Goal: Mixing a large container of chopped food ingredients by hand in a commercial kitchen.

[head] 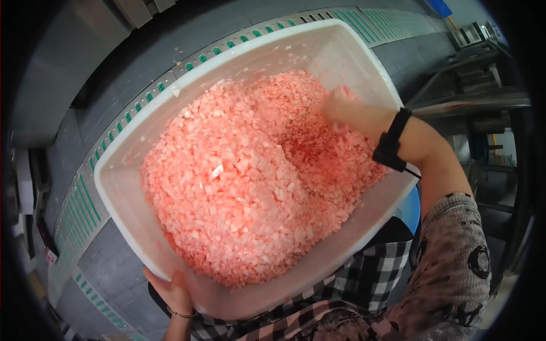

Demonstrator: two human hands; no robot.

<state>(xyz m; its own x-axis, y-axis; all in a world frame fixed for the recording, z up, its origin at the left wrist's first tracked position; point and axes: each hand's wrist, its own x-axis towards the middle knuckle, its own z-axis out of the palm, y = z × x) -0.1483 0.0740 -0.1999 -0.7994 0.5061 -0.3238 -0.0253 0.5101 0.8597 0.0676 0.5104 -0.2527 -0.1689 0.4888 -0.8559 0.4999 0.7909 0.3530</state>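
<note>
A large white plastic tub [204, 300] stands tilted in view before me. It holds a big heap of finely diced, pinkish-white pieces [230, 183] that look like fatty meat. The heap rises on the left; on the right lies a hollow with redder, finer bits [313, 149]. My left hand [172, 290] grips the tub at its near left corner. Inside the right part of the tub, my right hand [339, 106] is at the diced pieces, blurred by motion. Its fingers are not clear, so whether it holds any pieces cannot be told.
Grey floor tiles [115, 255] surround the tub, crossed by a metal drain grating [72, 226] with green slots. A metal rack or frame [469, 102] stands at right. A grey machine housing [55, 64] fills the upper left. Something blue and round [411, 209] shows behind the tub's right side.
</note>
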